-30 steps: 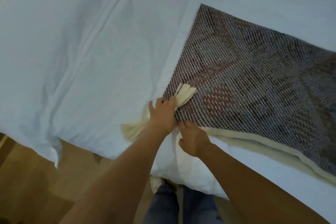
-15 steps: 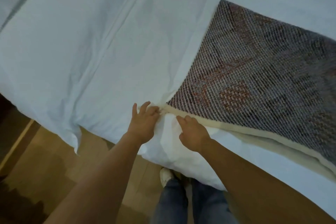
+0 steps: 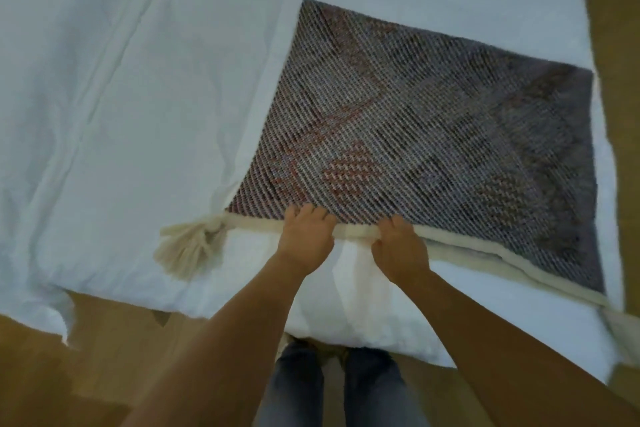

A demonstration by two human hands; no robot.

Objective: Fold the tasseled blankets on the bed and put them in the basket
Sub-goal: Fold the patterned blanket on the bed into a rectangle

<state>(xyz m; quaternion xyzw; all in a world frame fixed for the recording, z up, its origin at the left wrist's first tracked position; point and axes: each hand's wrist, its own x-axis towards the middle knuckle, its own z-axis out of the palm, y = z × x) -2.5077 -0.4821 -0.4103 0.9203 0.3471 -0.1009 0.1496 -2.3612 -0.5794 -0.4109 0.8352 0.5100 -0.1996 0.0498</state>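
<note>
A woven grey and reddish blanket (image 3: 426,135) lies folded flat on the white bed (image 3: 138,114), with a cream fleece edge along its near side. A cream tassel (image 3: 188,246) hangs from its near left corner onto the sheet. My left hand (image 3: 304,236) grips the near cream edge a little right of the tassel. My right hand (image 3: 398,246) grips the same edge close beside it. No basket is in view.
The bed's near edge runs across the lower frame, with wooden floor (image 3: 52,374) below it. My legs in jeans (image 3: 332,388) stand against the bed. Wooden floor also shows past the bed's right edge (image 3: 616,10).
Both hands have slid right along the blanket's near edge, away from the corner. The tassel, earlier under my left hand, now lies spread out on the sheet to the left.
</note>
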